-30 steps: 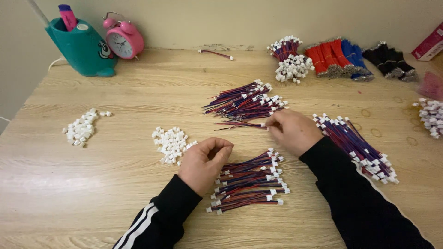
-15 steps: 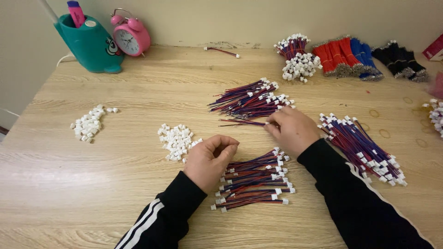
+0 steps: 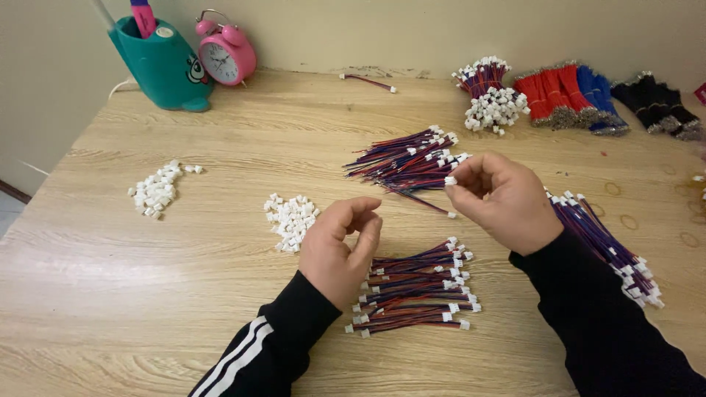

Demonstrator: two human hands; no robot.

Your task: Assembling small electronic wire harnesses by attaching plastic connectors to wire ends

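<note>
Pale wood grain runs across the table [image 3: 147, 294], which meets a cream wall at its far edge. Both forearms come up from the bottom edge in black sleeves, the left one with white stripes.

The right hand [image 3: 504, 202] is raised just off the table with its back turned to the right, wrist bent slightly inward. Its thumb and forefinger pinch a small white connector [image 3: 450, 180] at the end of a thin wire [image 3: 419, 200], which trails down and left to a second white end lying near the table. The remaining fingers curl loosely under.

The left hand [image 3: 340, 250] sits lower and nearer the body, its heel close to the table. Its fingers are bent into a loose hook with the thumb held near the fingertips; whether anything small sits between them cannot be told.

Just in front of the right hand lies a fanned pile of loose wires [image 3: 401, 158] in red and blue with white ends. Below and between the hands lies a neater stack of wires [image 3: 415, 287], touching neither hand clearly. Left of the left hand is a small heap of white connectors [image 3: 290, 219], and a second heap [image 3: 156, 190] lies well apart further left. Another bundle of wires [image 3: 603, 242] runs under the right forearm.

At the far left stand a teal pen holder [image 3: 158, 66] and a pink alarm clock [image 3: 226, 55]. Along the far right lie bundles of red, blue and black cut wire [image 3: 588, 95].
</note>
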